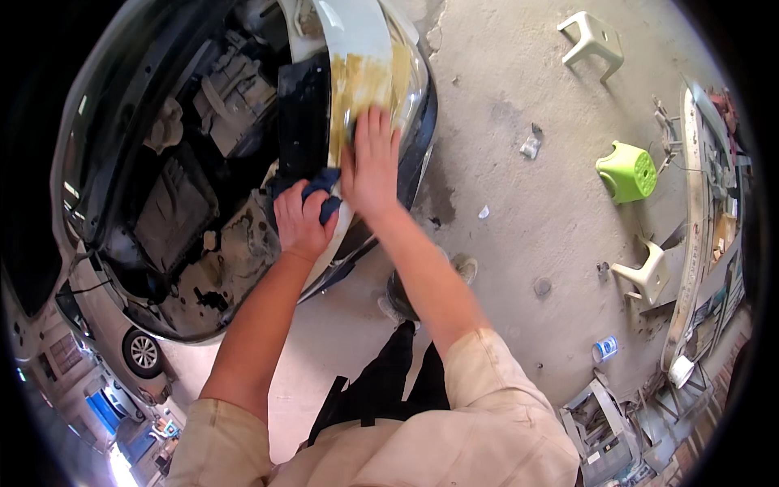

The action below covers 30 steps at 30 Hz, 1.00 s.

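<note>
In front of me is a white car body panel (356, 40) with yellowish-brown filler (359, 77) spread over part of it. My right hand (375, 158) lies against the filler patch, its fingers stretched out along the panel. A small dark spot shows beside its fingertips, but what lies under the palm is hidden. My left hand (303, 223) is curled around a crumpled dark blue cloth (323, 191) at the panel's inner edge, just left of my right hand.
The car's open bay (187, 178), with dusty dark parts, lies to the left. On the concrete floor at right stand a green stool (629, 173) and two cream stools, one a far stool (595, 45), the other a near stool (647, 272). A blue-and-white can (604, 349) sits nearer.
</note>
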Each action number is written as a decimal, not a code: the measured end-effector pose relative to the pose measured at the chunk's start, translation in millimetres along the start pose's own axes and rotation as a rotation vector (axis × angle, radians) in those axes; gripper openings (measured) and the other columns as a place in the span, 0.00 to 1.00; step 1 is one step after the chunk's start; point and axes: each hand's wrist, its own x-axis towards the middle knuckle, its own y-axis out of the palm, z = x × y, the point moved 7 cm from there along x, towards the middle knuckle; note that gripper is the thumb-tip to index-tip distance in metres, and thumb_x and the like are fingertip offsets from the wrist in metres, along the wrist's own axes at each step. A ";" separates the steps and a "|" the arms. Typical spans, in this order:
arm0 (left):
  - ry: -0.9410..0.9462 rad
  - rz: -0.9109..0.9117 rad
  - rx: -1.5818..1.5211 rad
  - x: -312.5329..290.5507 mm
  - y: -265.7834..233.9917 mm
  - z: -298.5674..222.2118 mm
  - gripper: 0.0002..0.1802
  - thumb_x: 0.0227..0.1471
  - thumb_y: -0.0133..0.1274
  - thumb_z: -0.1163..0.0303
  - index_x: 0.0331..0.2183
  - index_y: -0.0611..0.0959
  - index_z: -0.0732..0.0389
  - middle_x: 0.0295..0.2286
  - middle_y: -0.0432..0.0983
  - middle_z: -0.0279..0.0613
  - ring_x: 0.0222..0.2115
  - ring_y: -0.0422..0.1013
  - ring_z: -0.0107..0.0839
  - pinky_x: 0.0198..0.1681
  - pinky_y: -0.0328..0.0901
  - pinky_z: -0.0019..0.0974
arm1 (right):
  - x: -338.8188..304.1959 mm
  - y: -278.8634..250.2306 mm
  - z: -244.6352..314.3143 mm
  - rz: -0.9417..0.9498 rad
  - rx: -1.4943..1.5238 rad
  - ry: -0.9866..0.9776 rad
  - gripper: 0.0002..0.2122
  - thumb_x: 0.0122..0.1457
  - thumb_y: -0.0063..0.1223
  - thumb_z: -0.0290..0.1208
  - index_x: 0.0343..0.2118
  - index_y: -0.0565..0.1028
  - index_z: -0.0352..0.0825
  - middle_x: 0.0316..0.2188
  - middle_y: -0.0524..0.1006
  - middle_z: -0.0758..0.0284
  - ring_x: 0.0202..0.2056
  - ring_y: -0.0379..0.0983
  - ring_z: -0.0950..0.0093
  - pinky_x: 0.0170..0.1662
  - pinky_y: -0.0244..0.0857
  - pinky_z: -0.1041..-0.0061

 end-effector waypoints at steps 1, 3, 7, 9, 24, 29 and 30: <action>0.007 0.001 -0.012 3.2 2.1 -3.1 0.24 0.45 0.65 0.59 0.44 0.77 0.50 0.50 0.68 0.52 0.47 0.65 0.57 0.53 0.60 0.58 | 8.6 -1.3 -5.6 -0.020 0.004 0.015 0.36 0.57 0.54 0.29 0.67 0.56 0.23 0.68 0.54 0.38 0.71 0.45 0.41 0.70 0.37 0.40; 0.012 -0.005 -0.004 4.3 2.5 -0.8 0.23 0.45 0.65 0.59 0.44 0.77 0.51 0.50 0.68 0.53 0.47 0.65 0.57 0.53 0.61 0.58 | 19.2 0.3 -7.0 -0.068 0.021 0.031 0.40 0.52 0.58 0.30 0.67 0.56 0.23 0.69 0.54 0.39 0.71 0.46 0.44 0.71 0.36 0.40; 0.030 -0.040 -0.035 1.0 2.5 5.4 0.22 0.48 0.64 0.57 0.43 0.77 0.52 0.50 0.69 0.53 0.46 0.66 0.57 0.52 0.61 0.57 | -116.6 17.1 14.7 0.110 0.106 -0.002 0.40 0.53 0.58 0.30 0.68 0.55 0.23 0.70 0.52 0.41 0.72 0.45 0.45 0.70 0.35 0.39; 0.030 -0.052 -0.050 0.9 -1.7 2.8 0.21 0.49 0.64 0.57 0.43 0.77 0.53 0.49 0.70 0.54 0.46 0.67 0.58 0.51 0.61 0.57 | -141.8 18.3 24.3 0.161 0.112 0.003 0.40 0.52 0.58 0.29 0.68 0.54 0.22 0.70 0.51 0.41 0.72 0.44 0.45 0.70 0.33 0.39; 0.102 0.078 -0.023 -39.6 -18.8 10.1 0.22 0.46 0.66 0.66 0.43 0.77 0.56 0.49 0.67 0.59 0.46 0.65 0.61 0.51 0.59 0.58 | -110.5 17.1 31.0 0.132 0.037 0.057 0.42 0.50 0.62 0.35 0.67 0.56 0.24 0.70 0.52 0.45 0.71 0.46 0.46 0.69 0.32 0.34; 0.084 0.123 -0.027 -40.1 -16.7 9.4 0.21 0.48 0.64 0.65 0.44 0.77 0.55 0.50 0.67 0.59 0.47 0.64 0.61 0.52 0.59 0.58 | -77.0 16.4 24.5 0.085 0.032 0.108 0.44 0.50 0.63 0.34 0.68 0.55 0.25 0.70 0.53 0.46 0.71 0.46 0.46 0.69 0.31 0.33; 0.093 0.113 -0.031 -41.6 -18.3 11.5 0.21 0.48 0.64 0.64 0.44 0.77 0.55 0.50 0.67 0.59 0.47 0.64 0.61 0.52 0.58 0.58 | -104.1 19.6 34.5 0.178 0.082 0.118 0.42 0.52 0.62 0.34 0.69 0.54 0.26 0.71 0.52 0.47 0.71 0.46 0.46 0.69 0.30 0.33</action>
